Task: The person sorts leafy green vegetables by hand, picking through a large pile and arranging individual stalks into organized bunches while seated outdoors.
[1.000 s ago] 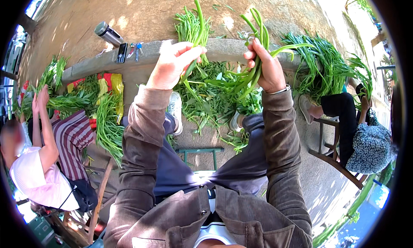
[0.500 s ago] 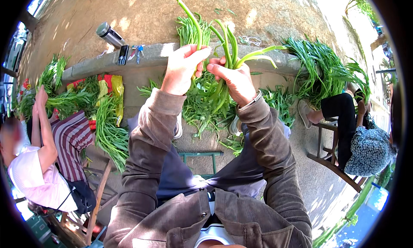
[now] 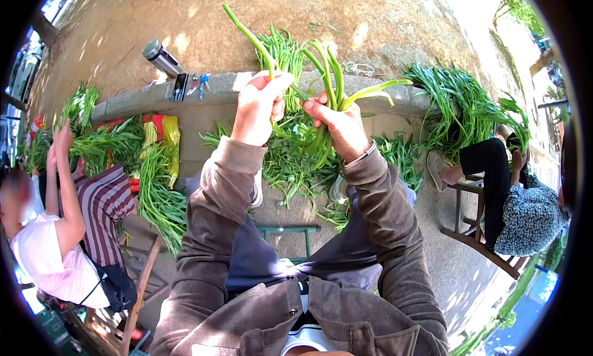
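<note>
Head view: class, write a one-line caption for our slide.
Left hand and right hand grip a bunch of green stalks above a curb.

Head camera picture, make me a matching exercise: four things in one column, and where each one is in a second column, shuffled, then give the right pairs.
Things
1. Bundle of green stalks
2. Metal flask
3. Phone
4. Green stool

Places
A. Flat on the stone curb, beside some keys
B. On the ground between the person's legs
C. Held up between the left hand and right hand
D. Lying on its side on the ground beyond the curb

Pairs: 1-C, 2-D, 3-A, 4-B
</note>
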A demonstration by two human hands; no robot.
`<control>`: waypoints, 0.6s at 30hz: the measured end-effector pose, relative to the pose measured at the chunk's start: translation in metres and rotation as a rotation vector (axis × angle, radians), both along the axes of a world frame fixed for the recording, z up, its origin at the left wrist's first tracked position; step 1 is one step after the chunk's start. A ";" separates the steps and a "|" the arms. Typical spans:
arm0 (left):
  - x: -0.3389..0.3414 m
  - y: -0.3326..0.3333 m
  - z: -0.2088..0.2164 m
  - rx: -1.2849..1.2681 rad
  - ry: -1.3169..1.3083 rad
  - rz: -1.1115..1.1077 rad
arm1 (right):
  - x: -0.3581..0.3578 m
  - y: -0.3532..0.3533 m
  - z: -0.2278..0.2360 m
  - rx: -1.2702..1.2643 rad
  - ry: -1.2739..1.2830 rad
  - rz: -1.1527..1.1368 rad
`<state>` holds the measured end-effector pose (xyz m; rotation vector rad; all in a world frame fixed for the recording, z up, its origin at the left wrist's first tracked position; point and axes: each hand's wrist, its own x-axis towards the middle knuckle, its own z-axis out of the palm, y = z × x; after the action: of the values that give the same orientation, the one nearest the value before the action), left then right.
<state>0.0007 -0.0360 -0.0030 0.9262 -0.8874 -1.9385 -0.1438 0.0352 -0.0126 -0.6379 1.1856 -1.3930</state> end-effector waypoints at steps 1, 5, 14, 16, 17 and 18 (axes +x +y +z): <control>-0.001 0.001 0.000 0.004 -0.003 0.017 | -0.001 -0.001 -0.001 0.014 -0.014 -0.007; -0.004 0.003 0.002 -0.002 0.031 0.103 | -0.014 -0.002 -0.010 -0.018 -0.164 -0.098; 0.001 0.009 0.006 -0.059 -0.158 -0.065 | -0.049 0.011 0.011 -0.056 0.233 -0.100; -0.003 0.012 0.009 -0.078 -0.212 -0.090 | -0.047 0.013 0.009 -0.044 0.298 -0.112; -0.004 0.014 0.010 -0.117 -0.224 -0.105 | -0.044 0.014 0.009 -0.047 0.288 -0.111; -0.006 0.017 0.011 -0.157 -0.238 -0.119 | -0.039 0.013 0.013 -0.078 0.243 -0.118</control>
<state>-0.0055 -0.0190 0.0078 1.0446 -1.2398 -1.8504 -0.1827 0.0485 0.0003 -0.8214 1.3835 -1.4972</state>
